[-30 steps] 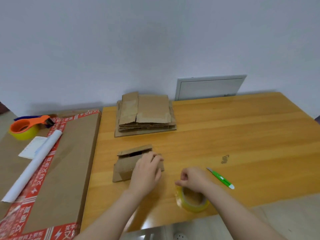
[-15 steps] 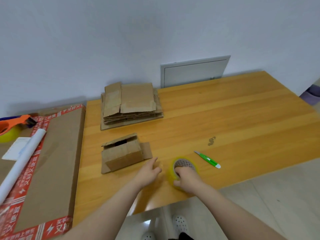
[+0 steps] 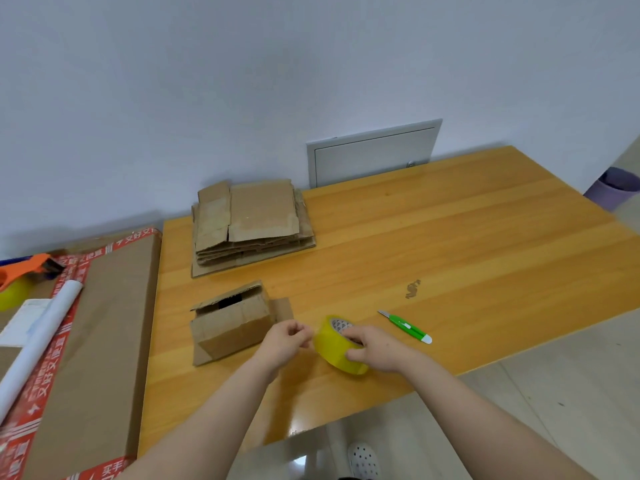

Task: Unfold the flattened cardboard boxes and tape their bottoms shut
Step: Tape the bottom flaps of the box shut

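Glossy honey-coloured wooden table (image 3: 467, 244) against a plain white wall, grey metal access panel (image 3: 374, 157) behind. At the far edge, stack of flattened corrugated boxes (image 3: 252, 223); nearer, one small cardboard box (image 3: 232, 322) opened up, flaps ragged. Just right of it, shiny yellow tape roll (image 3: 334, 349), tilted, gripped by right hand (image 3: 379, 348), thumb on the outer band. Left hand (image 3: 284, 344) curled at the roll's rim; pinching tape or not, cannot tell.

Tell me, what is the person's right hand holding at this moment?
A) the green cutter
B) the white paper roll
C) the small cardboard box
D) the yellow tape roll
D: the right hand has its fingers curled round the yellow tape roll, while the green cutter lies apart on the table with no hand on it.
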